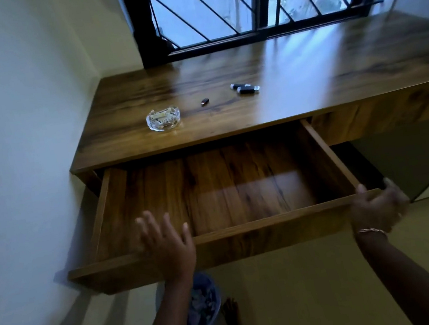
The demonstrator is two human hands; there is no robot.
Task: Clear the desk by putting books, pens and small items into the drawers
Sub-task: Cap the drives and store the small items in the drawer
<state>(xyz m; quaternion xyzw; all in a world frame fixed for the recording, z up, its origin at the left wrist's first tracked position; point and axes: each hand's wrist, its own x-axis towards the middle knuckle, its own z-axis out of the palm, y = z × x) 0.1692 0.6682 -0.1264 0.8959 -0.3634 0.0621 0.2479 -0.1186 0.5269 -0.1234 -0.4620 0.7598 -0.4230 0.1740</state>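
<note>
Reading this as the drawer-open step, loading not yet begun. My view: right hand (378, 204) grips the drawer (245, 230) at its front right corner, fingers curled round the end. The left hand (166, 241) is open, fingers spread over the front rim.

I'd steady the front with the right and reach forward with the left. On the desk (305, 70), beyond the left hand and well apart, sits the glass dish (152, 125). Lift it level, since it holds what look like batteries.

Two USB sticks (245, 88) lie beyond and left of the right hand, side by side, long axes roughly parallel to the desk's front edge. A small dark item (205, 101) lies between them and the dish.
</note>
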